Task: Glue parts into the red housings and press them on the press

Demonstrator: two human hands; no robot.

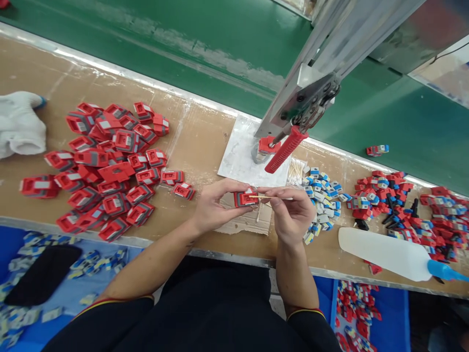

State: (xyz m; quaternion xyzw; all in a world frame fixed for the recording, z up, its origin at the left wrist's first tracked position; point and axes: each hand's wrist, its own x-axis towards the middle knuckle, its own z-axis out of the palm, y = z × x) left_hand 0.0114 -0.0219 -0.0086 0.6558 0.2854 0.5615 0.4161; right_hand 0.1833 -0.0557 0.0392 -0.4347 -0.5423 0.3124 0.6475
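Red block [241, 199], long axis left-right, pinched between left fingers [236, 213]; thin stick [264, 197], tip leftward at block, pinched in right fingers [281, 209].

The person's left hand [214, 204] holds a red-and-grey plastic casing [240, 198] while the right hand [293, 215] holds a thin wooden stick [262, 196] with its tip at it. Beyond stands a red-handled toggle clamp [296, 134]; a casing heap [116, 172] lies left, a white squeeze bottle [384, 253] right.

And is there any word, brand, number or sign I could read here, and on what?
None can be read.
Red-and-grey plastic part in the left hand: too small to tell.
White bottle: no lettering discernible.
Toggle clamp's red handle: none discernible.
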